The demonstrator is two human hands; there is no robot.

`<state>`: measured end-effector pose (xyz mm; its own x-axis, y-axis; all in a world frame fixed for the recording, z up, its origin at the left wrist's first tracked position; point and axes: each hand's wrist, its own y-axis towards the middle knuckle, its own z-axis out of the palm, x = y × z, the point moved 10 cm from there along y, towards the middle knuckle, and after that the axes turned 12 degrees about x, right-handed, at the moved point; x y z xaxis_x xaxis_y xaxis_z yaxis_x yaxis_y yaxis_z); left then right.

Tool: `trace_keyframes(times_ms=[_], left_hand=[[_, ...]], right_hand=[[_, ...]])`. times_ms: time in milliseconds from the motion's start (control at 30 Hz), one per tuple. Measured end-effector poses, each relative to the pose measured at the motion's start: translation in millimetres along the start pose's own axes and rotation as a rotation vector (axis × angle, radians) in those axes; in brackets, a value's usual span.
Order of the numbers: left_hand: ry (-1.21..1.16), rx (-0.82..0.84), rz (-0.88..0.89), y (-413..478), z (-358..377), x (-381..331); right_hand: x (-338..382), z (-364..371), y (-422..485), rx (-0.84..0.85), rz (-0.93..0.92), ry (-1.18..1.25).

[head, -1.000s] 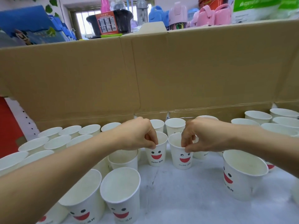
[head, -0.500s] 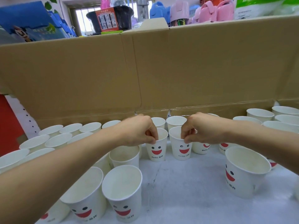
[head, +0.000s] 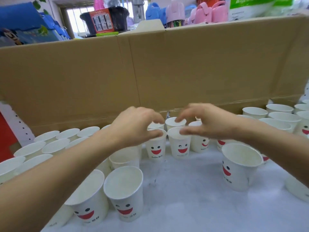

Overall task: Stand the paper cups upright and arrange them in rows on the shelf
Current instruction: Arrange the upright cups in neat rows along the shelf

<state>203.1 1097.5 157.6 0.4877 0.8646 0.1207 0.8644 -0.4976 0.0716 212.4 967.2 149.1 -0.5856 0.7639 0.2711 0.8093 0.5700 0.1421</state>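
Note:
Two upright white paper cups with red smiling faces stand side by side on the white shelf (head: 192, 190): the left cup (head: 156, 149) and the right cup (head: 181, 148). My left hand (head: 133, 126) hovers over the left cup's rim with thumb and fingers spread apart. Over the right cup, my right hand (head: 210, 123) has its fingers spread the same way. Neither hand grips a cup. More upright cups stand just behind, partly hidden by my fingers.
A tall cardboard wall (head: 150, 72) closes off the back. Rows of upright cups (head: 50, 143) fill the left side, and others (head: 275, 114) stand at the back right. Two cups (head: 125, 195) stand near me on the left and one (head: 239, 168) on the right.
Both hands pinched the rims of the two middle cups and set them further back. Now the fingers have spread and let go, and the hands have lifted slightly.

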Motion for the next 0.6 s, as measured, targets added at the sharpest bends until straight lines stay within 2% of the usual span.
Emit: trace_keyframes(times_ms=[67, 167, 233, 333, 400, 600], left_hand=[[-0.062, -0.104, 0.033, -18, -17, -22], [-0.348, -0.188, 0.118, -44, -23, -62], [-0.534, -0.186, 0.176, -47, -11, -89], [-0.804, -0.104, 0.17, -34, 23, -120], [-0.892, -0.046, 0.156, -17, 42, -136], [-0.919, 0.03, 0.089, 28, 56, -163]], right_hand=[[3, -19, -23, -0.104, -0.017, 0.123], [1, -35, -64, -0.211, 0.006, 0.188], [-8, -38, -89, -0.253, 0.055, 0.186], [-26, -42, -118, -0.304, 0.126, 0.161], [-40, -42, -131, -0.293, 0.189, 0.116], [-76, -30, -139, -0.12, 0.336, -0.038]])
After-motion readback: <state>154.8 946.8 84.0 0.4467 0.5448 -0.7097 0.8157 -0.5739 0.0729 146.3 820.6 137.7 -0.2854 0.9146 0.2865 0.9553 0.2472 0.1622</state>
